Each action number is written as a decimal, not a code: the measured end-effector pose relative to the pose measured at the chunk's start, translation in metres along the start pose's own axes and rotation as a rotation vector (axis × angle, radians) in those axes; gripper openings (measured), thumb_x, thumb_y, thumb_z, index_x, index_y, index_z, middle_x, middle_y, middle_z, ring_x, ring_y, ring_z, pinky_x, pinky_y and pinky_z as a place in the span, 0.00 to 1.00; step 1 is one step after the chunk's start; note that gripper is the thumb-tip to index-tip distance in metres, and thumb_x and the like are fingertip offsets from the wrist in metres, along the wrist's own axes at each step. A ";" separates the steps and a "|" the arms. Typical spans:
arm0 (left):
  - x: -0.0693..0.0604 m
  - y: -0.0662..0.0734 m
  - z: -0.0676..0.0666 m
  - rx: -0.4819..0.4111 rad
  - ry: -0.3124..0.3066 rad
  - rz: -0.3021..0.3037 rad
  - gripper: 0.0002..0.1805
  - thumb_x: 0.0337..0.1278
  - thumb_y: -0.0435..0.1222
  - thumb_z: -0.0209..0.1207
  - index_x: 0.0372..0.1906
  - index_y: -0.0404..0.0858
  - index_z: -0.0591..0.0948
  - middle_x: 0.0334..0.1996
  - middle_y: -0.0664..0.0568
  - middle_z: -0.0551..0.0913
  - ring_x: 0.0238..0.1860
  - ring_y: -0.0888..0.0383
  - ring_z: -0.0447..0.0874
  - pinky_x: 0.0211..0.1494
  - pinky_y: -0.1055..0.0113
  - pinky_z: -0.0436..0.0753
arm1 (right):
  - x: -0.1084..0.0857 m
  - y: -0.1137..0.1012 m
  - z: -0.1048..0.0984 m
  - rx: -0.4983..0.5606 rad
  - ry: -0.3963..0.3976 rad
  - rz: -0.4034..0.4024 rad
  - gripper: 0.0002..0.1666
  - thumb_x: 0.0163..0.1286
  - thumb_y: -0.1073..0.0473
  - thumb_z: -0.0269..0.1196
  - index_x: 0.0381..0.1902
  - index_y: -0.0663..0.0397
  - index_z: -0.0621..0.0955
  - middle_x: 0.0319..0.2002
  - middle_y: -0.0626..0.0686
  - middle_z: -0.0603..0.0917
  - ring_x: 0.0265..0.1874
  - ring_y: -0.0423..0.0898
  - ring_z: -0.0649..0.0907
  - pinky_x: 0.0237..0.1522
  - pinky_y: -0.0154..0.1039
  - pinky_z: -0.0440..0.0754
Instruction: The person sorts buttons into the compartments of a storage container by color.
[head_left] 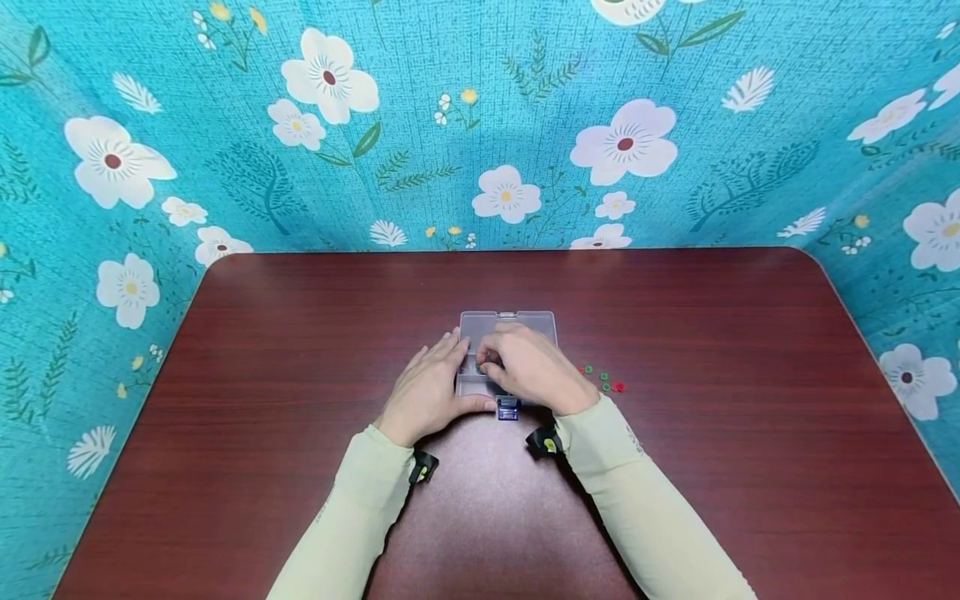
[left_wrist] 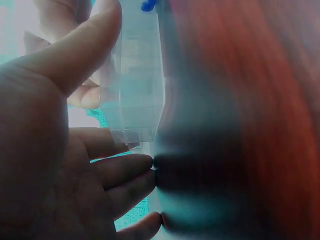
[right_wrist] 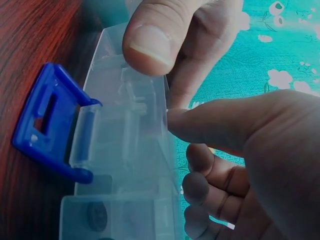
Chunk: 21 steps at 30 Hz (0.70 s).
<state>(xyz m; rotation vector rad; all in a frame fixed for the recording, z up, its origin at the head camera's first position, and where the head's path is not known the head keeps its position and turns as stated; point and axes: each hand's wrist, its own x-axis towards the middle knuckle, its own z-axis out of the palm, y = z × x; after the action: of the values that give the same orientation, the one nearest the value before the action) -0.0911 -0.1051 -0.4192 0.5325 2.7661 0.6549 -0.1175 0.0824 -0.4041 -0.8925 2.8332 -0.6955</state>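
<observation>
Two hands are working at a clear divided box [head_left: 480,329], which is sitting around the middle of the brown tabletop [head_left: 750,375]. The left hand [head_left: 427,387] is lying along the box's left side with fingers extended, its thumb reaching the near side just beside the blue latch [head_left: 507,408]. The right hand [head_left: 528,362] is bending its fingers over the compartments; whether they are pinching anything cannot be told. A dark round piece [right_wrist: 98,216] is showing through the plastic. The box is looking light, fairly stiff and prone to sliding, so its outer walls are seeming the surest hold, while the outward-hanging latch is probably tolerating less force. Just right of the box, tiny green rings [head_left: 604,377] and red rings [head_left: 619,387] are lying flat, likely feeling almost weightless and calling for a fingertip pinch at the rim. Tabletop is stretching broadly to both sides, its far edge running well behind the box, whereas the dividers are leaving fingers little room.
</observation>
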 end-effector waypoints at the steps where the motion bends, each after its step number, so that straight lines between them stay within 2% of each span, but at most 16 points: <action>1: 0.000 0.000 0.000 0.001 -0.001 -0.001 0.57 0.49 0.65 0.68 0.76 0.33 0.63 0.77 0.42 0.58 0.78 0.47 0.54 0.79 0.48 0.53 | 0.000 0.000 -0.001 0.000 0.001 0.002 0.02 0.68 0.59 0.67 0.37 0.48 0.87 0.33 0.44 0.80 0.34 0.41 0.79 0.39 0.39 0.80; 13: 0.001 -0.001 0.001 0.003 -0.001 0.002 0.57 0.49 0.65 0.68 0.76 0.34 0.63 0.77 0.42 0.58 0.78 0.51 0.53 0.79 0.49 0.54 | -0.008 0.002 -0.013 0.021 0.015 0.033 0.06 0.69 0.58 0.67 0.42 0.48 0.86 0.36 0.45 0.83 0.37 0.42 0.81 0.40 0.41 0.82; 21: 0.001 -0.001 0.002 0.007 0.012 0.001 0.57 0.48 0.65 0.68 0.76 0.34 0.64 0.77 0.41 0.58 0.77 0.47 0.55 0.78 0.48 0.54 | -0.017 0.011 -0.024 0.003 0.058 0.037 0.07 0.67 0.60 0.68 0.43 0.51 0.86 0.37 0.46 0.83 0.37 0.43 0.82 0.39 0.42 0.82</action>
<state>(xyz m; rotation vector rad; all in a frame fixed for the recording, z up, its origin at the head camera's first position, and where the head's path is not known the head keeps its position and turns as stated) -0.0916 -0.1050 -0.4222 0.5329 2.7808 0.6511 -0.1145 0.1091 -0.3884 -0.8302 2.8902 -0.7322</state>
